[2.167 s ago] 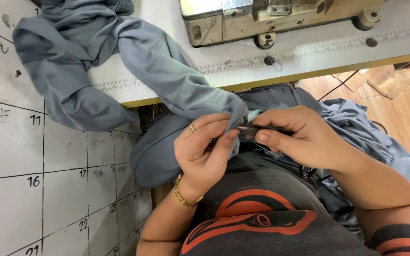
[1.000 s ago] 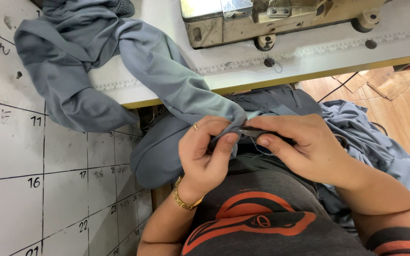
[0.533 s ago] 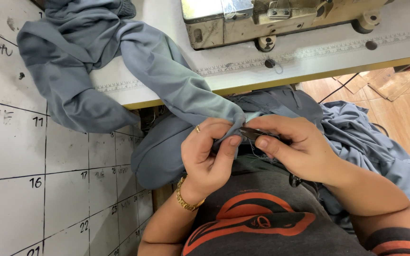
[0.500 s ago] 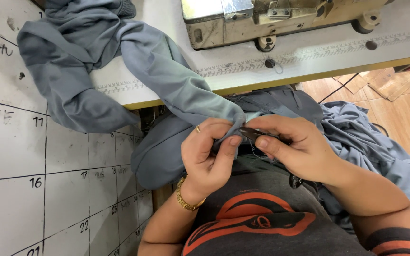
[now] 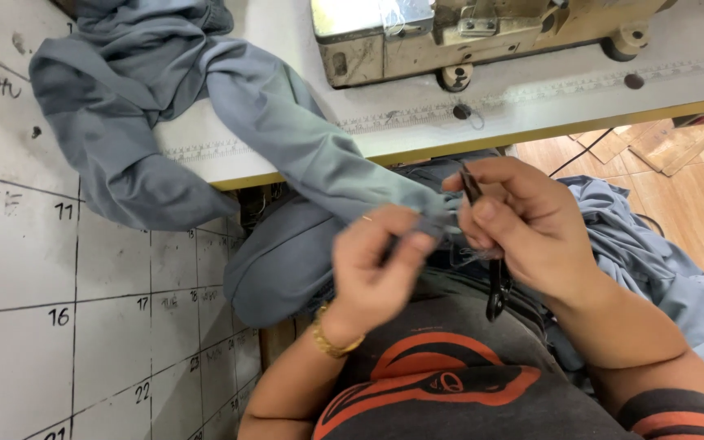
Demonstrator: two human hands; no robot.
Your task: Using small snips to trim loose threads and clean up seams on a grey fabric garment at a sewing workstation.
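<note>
Grey-blue fabric [image 5: 287,138], a long strip draped from the white sewing table [image 5: 531,98] down over its yellow front edge to the lap. Long axis running from upper left on the table to lower right, ending just between both hands. End of the strip pinched by the left hand [image 5: 376,269], thumb and fingers pressed together on the cloth; somewhat blurred, so exact grip hard to tell. Right hand [image 5: 523,236] touching the same end from the other side, fingers closed around small dark thread snips [image 5: 495,285], blades up near the seam, dark handle hanging down below the palm. Both hands equally near the cloth end, meeting just below the table edge, above the dark shirt with an orange print [image 5: 442,391].

Old beige sewing machine [image 5: 466,33] standing on the table, well apart from the hands. More of the same cloth piled at right [image 5: 653,261], over the wooden floor [image 5: 694,179]. Board with ruled squares [image 5: 83,310] at left, near the left forearm. Gold bracelet [image 5: 327,342] on the left wrist. Open room mostly to the right and down toward the lap; table edge close above, limiting upward movement.
</note>
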